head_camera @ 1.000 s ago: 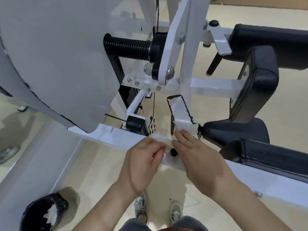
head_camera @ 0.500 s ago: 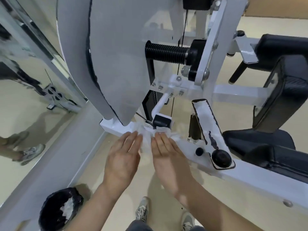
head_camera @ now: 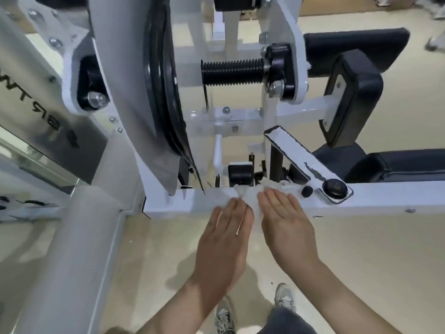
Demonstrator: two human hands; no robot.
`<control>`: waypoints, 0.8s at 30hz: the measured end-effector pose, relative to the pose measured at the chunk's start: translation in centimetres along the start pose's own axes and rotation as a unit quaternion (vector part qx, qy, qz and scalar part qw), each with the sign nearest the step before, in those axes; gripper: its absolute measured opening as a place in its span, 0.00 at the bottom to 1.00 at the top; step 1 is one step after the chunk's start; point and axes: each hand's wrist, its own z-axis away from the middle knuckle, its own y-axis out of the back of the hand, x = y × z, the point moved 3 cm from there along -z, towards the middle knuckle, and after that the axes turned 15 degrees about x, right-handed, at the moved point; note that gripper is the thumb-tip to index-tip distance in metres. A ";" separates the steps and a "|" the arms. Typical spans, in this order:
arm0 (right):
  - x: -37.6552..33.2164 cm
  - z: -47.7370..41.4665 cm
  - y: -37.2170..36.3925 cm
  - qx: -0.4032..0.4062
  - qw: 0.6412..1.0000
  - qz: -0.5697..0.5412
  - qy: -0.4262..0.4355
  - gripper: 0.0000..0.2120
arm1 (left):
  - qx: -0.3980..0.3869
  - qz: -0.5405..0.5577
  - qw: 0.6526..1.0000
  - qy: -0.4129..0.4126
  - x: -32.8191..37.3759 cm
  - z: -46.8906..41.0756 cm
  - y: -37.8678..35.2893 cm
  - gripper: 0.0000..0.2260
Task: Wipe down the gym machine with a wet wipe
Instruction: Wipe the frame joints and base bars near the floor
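Pressing flat on the white horizontal beam point(head_camera: 207, 201) of the gym machine point(head_camera: 284, 68), both hands are now lying open, fingers extended, where a second ago they were bunched together farther right by the black knob point(head_camera: 334, 188). The left hand point(head_camera: 224, 242) is resting palm-down with its fingertips on the wet wipe point(head_camera: 250, 196); the right hand point(head_camera: 286, 222) is lying beside it, fingers spread over the wipe's right part. Neither hand is clenching it. One crumpled wipe is lying on the beam between and under the fingertips. Two black knobs are sitting on the beam, one small point(head_camera: 306, 191) and one larger. Two shoes point(head_camera: 285, 297) are showing below.
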 end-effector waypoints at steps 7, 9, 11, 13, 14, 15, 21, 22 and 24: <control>-1.9 1.0 -0.8 0.055 0.995 -0.073 0.031 0.17 | -0.025 -0.033 0.999 -0.024 -3.7 1.4 1.1 0.26; 1.3 2.3 0.5 0.114 0.992 -0.057 -0.021 0.15 | -0.007 -0.027 0.999 -0.035 -2.5 0.4 0.7 0.25; 4.0 3.5 2.2 0.166 0.980 -0.035 -0.102 0.14 | 0.007 -0.019 0.998 -0.064 -0.2 -0.9 0.0 0.25; 5.8 3.9 3.0 0.202 0.961 -0.049 -0.182 0.15 | 0.018 -0.013 0.994 -0.109 2.0 -2.0 -0.9 0.22; 6.4 3.9 3.2 0.218 0.949 -0.063 -0.221 0.16 | 0.028 -0.010 0.991 -0.131 2.9 -2.5 -1.3 0.21; 6.8 3.9 3.4 0.236 0.936 -0.073 -0.251 0.15 | 0.033 -0.012 0.988 -0.150 3.8 -3.0 -1.6 0.21; 11.5 5.1 2.9 0.294 0.888 -0.073 -0.347 0.08 | 0.012 -0.029 0.977 -0.211 8.3 -4.2 -1.9 0.25; 12.4 5.3 3.0 0.294 0.884 -0.076 -0.355 0.08 | 0.006 -0.034 0.974 -0.224 9.1 -4.2 -2.3 0.26; 14.3 5.5 3.6 0.298 0.867 -0.090 -0.390 0.09 | 0.001 -0.048 0.964 -0.261 10.9 -4.4 -3.2 0.27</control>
